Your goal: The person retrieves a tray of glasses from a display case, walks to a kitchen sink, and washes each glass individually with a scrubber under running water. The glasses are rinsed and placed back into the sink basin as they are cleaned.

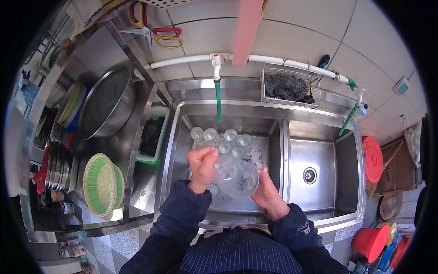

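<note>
Over the left basin of a stainless steel sink, a clear glass pitcher is held between both hands. My left hand is closed around its handle side. My right hand supports the opposite side, with the palm turned to the glass and the fingers partly behind it. Just beyond the pitcher, several clear glass mugs stand together on the basin floor. One more glass shows low down, close by my left wrist. A green hose hangs from the white tap above the basin.
A wire basket with dark scouring material sits on the sink's back ledge. To the right lies the second basin with its drain. On the left, a metal shelf holds a large steel bowl and green woven baskets. Scissors hang on the wall.
</note>
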A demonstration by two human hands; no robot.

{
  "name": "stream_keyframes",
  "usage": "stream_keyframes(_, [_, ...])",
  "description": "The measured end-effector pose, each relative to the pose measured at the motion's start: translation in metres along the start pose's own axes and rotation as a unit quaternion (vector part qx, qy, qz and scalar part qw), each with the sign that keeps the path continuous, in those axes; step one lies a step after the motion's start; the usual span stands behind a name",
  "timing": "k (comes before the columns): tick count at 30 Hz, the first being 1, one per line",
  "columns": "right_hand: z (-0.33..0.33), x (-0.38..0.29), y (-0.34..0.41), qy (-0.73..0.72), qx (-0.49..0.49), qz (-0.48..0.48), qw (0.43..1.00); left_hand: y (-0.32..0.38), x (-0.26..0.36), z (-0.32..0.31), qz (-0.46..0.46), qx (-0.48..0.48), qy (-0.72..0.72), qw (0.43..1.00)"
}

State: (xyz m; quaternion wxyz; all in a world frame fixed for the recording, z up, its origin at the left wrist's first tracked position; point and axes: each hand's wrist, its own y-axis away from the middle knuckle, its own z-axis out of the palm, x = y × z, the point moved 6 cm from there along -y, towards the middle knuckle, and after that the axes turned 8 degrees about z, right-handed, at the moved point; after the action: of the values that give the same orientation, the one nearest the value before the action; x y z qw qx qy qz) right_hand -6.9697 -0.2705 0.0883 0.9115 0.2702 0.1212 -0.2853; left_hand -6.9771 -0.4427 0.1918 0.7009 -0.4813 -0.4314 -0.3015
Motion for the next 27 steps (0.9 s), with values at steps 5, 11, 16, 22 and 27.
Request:
stream_keyframes(5, [-0.044,0.006,-0.028,0.170,0.078,0.029,0.982,0.016,-0.033,0.013,-0.009,-0.096,-0.244,0.965])
stream_keyframes(11, [-0.104,-0.004,-0.068,0.414,0.321,-0.036,0.851,0.048,-0.129,0.010,-0.134,-0.385,-0.510,0.758])
stream_keyframes(16, [-0.102,-0.032,-0.062,0.439,0.284,-0.113,0.845,0.065,-0.247,-0.053,-0.196,-0.360,-0.512,0.755])
stream_keyframes(22, [-0.102,-0.042,-0.055,0.490,0.262,0.045,0.830,0.089,-0.357,-0.102,-0.202,-0.402,-0.585,0.675])
stream_keyframes(27, [-0.100,-0.038,-0.060,0.129,0.171,0.031,0.976,0.085,-0.385,-0.131,-0.251,-0.390,-0.581,0.669])
